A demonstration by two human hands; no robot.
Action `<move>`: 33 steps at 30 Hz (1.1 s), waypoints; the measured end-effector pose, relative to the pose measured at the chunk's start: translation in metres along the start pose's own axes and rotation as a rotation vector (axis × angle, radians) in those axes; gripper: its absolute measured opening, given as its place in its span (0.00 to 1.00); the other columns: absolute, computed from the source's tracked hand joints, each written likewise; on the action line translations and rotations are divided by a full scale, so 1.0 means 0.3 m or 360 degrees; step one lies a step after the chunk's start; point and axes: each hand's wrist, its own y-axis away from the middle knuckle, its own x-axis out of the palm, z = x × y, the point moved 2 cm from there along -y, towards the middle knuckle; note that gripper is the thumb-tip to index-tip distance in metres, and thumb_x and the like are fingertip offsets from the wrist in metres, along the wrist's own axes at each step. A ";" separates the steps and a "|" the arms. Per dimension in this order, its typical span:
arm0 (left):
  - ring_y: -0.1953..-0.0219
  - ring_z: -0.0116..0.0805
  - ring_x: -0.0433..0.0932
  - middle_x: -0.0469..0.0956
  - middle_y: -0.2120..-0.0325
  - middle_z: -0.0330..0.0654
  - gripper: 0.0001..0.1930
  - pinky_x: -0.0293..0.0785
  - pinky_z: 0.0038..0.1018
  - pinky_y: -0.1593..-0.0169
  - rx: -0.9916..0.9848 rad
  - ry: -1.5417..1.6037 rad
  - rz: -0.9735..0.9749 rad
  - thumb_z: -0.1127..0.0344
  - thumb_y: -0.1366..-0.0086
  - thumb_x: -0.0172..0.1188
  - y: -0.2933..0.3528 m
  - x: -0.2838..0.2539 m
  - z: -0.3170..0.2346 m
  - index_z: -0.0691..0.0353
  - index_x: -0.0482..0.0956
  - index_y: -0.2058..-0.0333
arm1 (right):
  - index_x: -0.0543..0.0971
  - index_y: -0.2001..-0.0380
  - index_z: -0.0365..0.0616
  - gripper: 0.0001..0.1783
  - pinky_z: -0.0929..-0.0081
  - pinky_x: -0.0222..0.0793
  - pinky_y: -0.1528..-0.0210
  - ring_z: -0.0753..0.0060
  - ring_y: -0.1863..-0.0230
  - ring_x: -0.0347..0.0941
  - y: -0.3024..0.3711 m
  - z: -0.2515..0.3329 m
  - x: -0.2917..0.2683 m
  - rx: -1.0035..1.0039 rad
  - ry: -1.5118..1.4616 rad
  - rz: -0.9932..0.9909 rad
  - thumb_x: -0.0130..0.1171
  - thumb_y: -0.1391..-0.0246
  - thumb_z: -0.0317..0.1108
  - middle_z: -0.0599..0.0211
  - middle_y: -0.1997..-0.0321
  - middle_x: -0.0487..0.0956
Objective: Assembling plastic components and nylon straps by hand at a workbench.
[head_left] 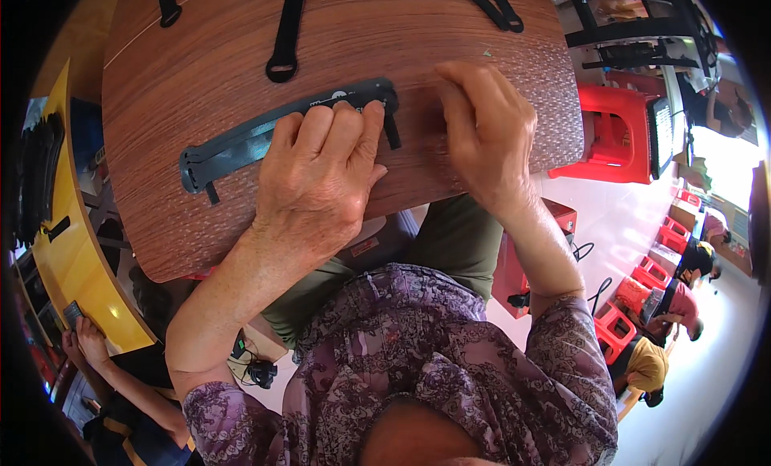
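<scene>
Left hand (317,169), fingers bunched, lies over dark strap (250,138), likely steadying it; right hand (491,133) curls right of strap, apart; cannot tell if either pinches.

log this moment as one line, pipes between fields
left hand: on dark strip | right hand: right of strip, fingers curled, nothing visibly held | table: black straps at far side

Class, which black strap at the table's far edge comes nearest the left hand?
The middle strap: it reaches closest to the left hand; the left strap and right pair lie farther away.
</scene>
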 end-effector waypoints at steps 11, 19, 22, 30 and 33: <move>0.63 0.36 0.65 0.67 0.65 0.43 0.29 0.65 0.31 0.61 -0.0007 -0.0039 -0.0018 0.60 0.54 0.62 0.002 0.010 -0.002 0.73 0.74 0.54 | 0.73 0.55 0.35 0.24 0.68 0.61 0.62 0.61 0.59 0.64 0.032 0.073 0.035 -0.0496 0.0478 0.0349 0.53 0.58 0.33 0.58 0.62 0.69; 0.55 0.44 0.71 0.72 0.54 0.51 0.28 0.69 0.36 0.53 -0.0072 -0.0011 -0.0123 0.66 0.58 0.65 0.064 -0.007 -0.031 0.70 0.75 0.54 | 0.72 0.55 0.30 0.25 0.69 0.61 0.63 0.62 0.59 0.65 0.027 0.101 0.044 -0.0617 0.0678 0.0438 0.51 0.57 0.33 0.57 0.61 0.70; 0.48 0.46 0.71 0.72 0.50 0.51 0.28 0.70 0.37 0.49 -0.0189 0.0031 -0.0135 0.65 0.55 0.65 0.134 -0.061 -0.017 0.67 0.75 0.52 | 0.72 0.53 0.31 0.24 0.68 0.62 0.63 0.61 0.59 0.66 0.031 0.099 0.033 -0.0638 0.0713 0.0410 0.50 0.56 0.30 0.56 0.60 0.70; 0.40 0.45 0.64 0.67 0.43 0.50 0.33 0.64 0.42 0.44 -0.0587 -0.0278 -0.0088 0.52 0.49 0.63 0.324 -0.160 0.139 0.66 0.71 0.47 | 0.72 0.52 0.33 0.27 0.64 0.63 0.58 0.58 0.59 0.66 0.030 0.073 0.029 -0.0558 0.0639 0.0345 0.55 0.61 0.28 0.56 0.60 0.70; 0.39 0.46 0.62 0.65 0.42 0.51 0.34 0.62 0.43 0.42 -0.0596 -0.0295 0.0016 0.48 0.46 0.59 0.344 -0.142 0.142 0.66 0.69 0.46 | 0.70 0.50 0.33 0.29 0.62 0.63 0.57 0.57 0.57 0.66 0.021 0.077 0.018 -0.0350 0.0446 0.0354 0.58 0.60 0.29 0.55 0.56 0.71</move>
